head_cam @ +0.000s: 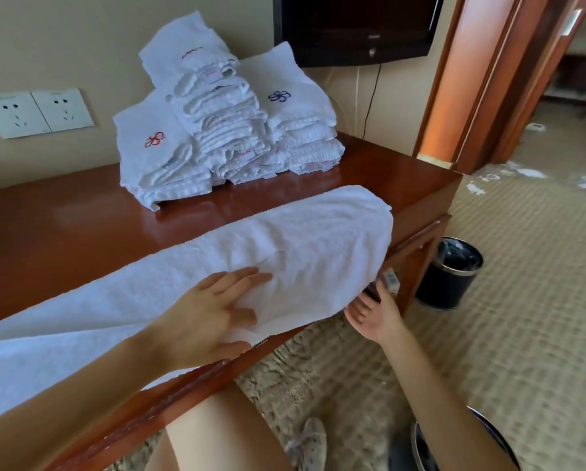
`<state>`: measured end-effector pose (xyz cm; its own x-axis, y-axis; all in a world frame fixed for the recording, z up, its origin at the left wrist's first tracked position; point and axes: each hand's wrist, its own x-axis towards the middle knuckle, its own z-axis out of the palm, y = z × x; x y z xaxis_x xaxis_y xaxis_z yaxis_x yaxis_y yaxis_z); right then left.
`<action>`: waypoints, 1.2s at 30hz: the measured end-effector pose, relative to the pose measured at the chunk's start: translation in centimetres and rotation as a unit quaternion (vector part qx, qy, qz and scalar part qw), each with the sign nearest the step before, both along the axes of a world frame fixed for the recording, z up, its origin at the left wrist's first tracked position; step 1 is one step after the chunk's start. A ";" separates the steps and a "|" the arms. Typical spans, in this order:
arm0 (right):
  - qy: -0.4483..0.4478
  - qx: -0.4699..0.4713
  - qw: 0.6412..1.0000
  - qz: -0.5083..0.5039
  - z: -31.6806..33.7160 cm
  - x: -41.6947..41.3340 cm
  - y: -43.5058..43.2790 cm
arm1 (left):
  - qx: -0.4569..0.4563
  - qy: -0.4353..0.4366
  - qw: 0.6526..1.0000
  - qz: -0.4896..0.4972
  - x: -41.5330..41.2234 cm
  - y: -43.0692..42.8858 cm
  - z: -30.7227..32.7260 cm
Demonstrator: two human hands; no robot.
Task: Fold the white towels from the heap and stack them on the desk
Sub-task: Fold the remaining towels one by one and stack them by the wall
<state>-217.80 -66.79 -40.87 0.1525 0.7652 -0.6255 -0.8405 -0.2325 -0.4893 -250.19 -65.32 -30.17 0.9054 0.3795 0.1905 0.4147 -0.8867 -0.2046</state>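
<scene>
Left hand (213, 311): flat on the towel (302, 246), fingers straight and spread, palm pressing down near the desk's front edge; it grips nothing.
Right hand (373, 312): palm up, fingers relaxed and uncurled, just right of and lower than the left hand, beneath the towel's overhanging near edge. Its fingertips pass under the cloth, so it may be touching, but contact is unclear.
Towel: long, white, folded lengthwise. It runs from under the left forearm, beneath the left hand, to a rounded folded end beyond the right hand.
Folded stack (230, 130): well beyond both hands, at the back of the desk against the wall. Three white piles stand close together, the middle one tallest. The pile on the left-hand side shows a red emblem, the one on the right-hand side a blue one.
Desk (64, 226): glossy reddish-brown wood, with a bare strip between the towel under the left hand and the stack.
Bin (449, 271): dark, round, on the carpet (522, 300), out past the right hand beside the desk's end.
Television (352, 25): on the wall above the stack.
Sockets (35, 113): wall plates, far beyond the left hand.
</scene>
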 end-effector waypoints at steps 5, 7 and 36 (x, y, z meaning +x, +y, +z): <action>0.014 -0.040 0.999 -0.014 0.0 0.0 0.0 | -0.003 -0.004 1.000 -0.017 0.1 0.0 0.0; 0.041 -0.031 0.998 -0.028 0.1 0.0 -0.3 | -0.001 -0.005 1.000 -0.020 0.1 -0.1 0.0; -0.178 0.095 0.966 -0.163 10.6 5.2 0.7 | -0.195 -0.350 0.906 0.138 0.0 -1.6 4.4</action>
<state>-212.64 -66.12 -30.29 0.5840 0.7361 -0.3422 -0.6240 0.1374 -0.7693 -250.23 -66.94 -25.79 0.4754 0.7353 0.4831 0.5391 -0.6774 0.5005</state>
